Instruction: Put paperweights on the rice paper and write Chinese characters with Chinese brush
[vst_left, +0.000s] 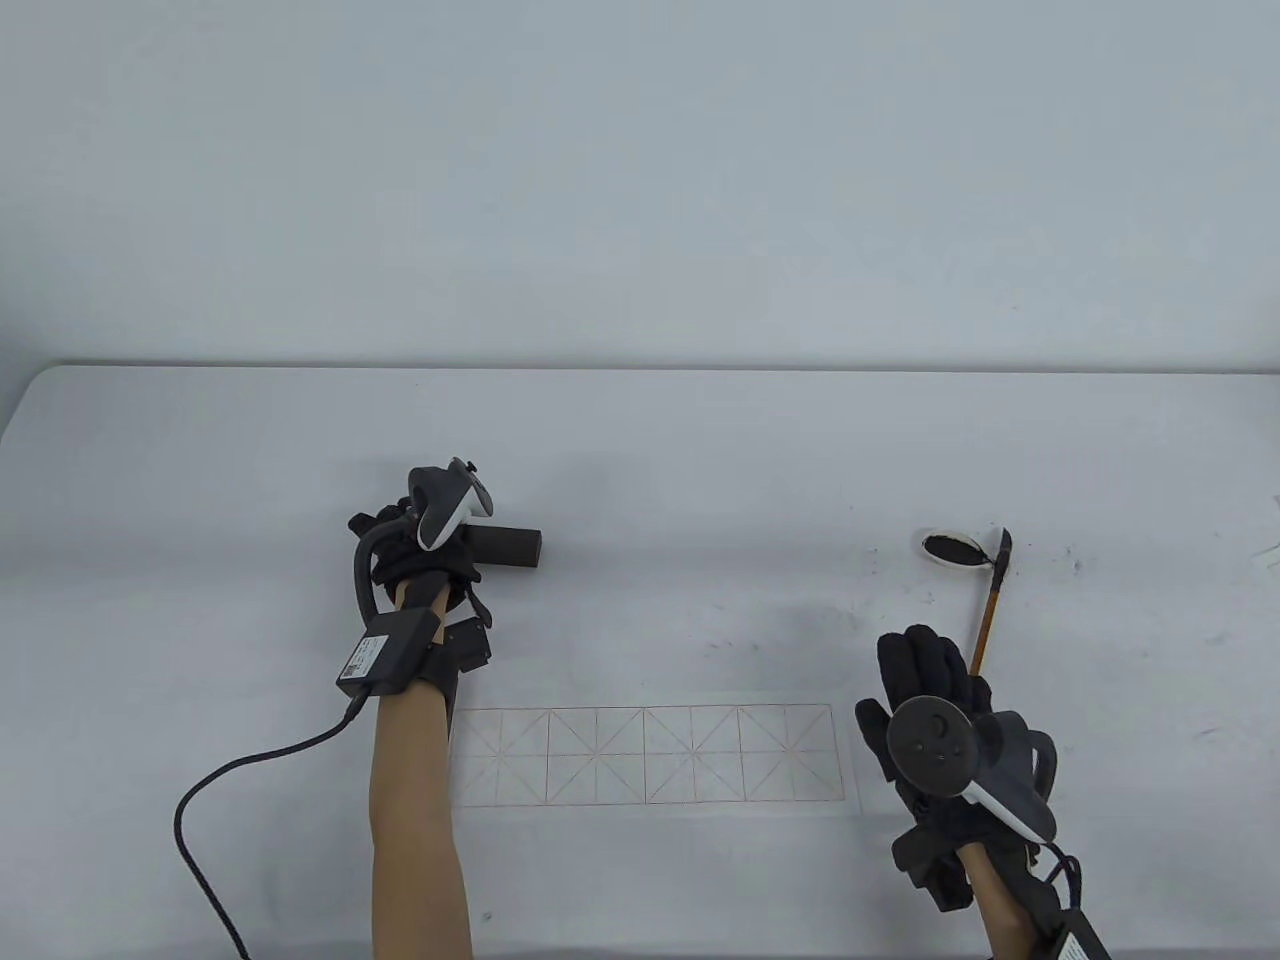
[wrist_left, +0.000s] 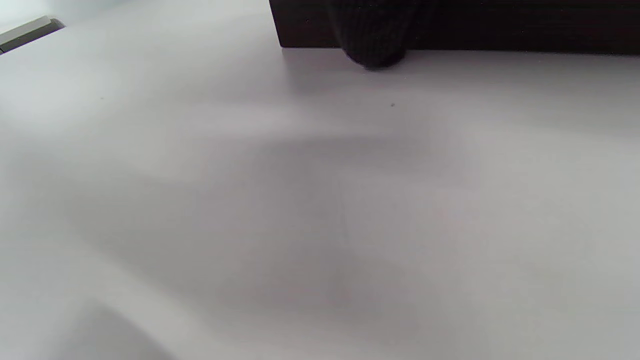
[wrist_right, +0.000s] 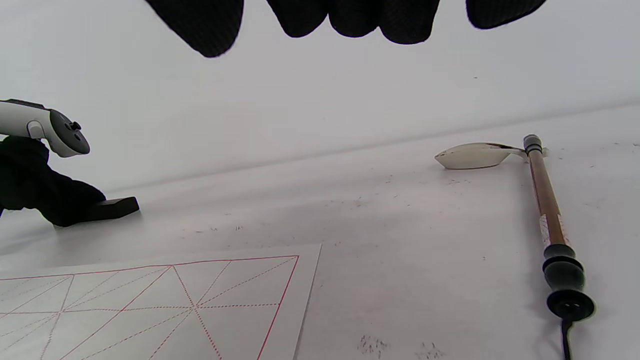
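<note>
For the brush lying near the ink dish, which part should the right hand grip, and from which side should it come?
Probably the bare brown shaft of the brush, taken from above. It lies flat on the table, head at the ink dish, dark knobbed end toward the open right hand. The mid-shaft is straight, unobstructed and away from the inked bristles.

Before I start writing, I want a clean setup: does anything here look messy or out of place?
Yes. Small dark specks and smudges, likely ink, dot the table around the ink dish and beyond the rice paper. The paper bears no weight yet: the paperweight lies off it, under the left hand.
</note>
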